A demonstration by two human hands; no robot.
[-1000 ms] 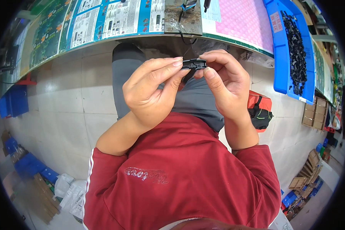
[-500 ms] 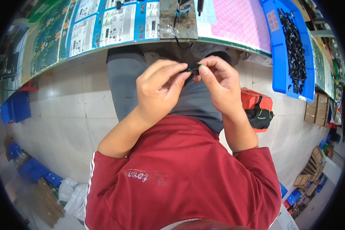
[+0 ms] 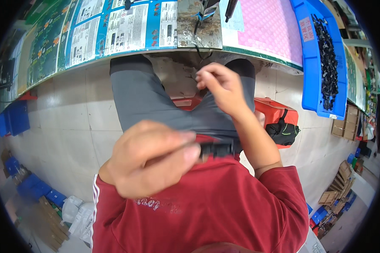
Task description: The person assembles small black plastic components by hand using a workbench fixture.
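Pinched between the thumb and fingers of my left hand [image 3: 152, 158] is a small black plastic piece [image 3: 217, 149], oblong and smeared by motion. The hand is raised in front of the red shirt, close to the camera. Over my right thigh, below the table edge, my right hand [image 3: 221, 86] is closed with its fingers curled in. Whatever it may hold between thumb and fingers is hidden. The two hands are well apart.
The worktable [image 3: 261, 59] spans the top, with a metal plate [image 3: 198, 36] and a pink sheet [image 3: 266, 29] on it. A blue bin [image 3: 309, 76] of black parts stands at its right end. On the floor sit a red-orange box [image 3: 278, 141] and a black pouch [image 3: 286, 131].
My hands have parted. The left has come toward the camera and down with the black plastic piece; the right has shifted slightly left and curled. The view has tilted a little.
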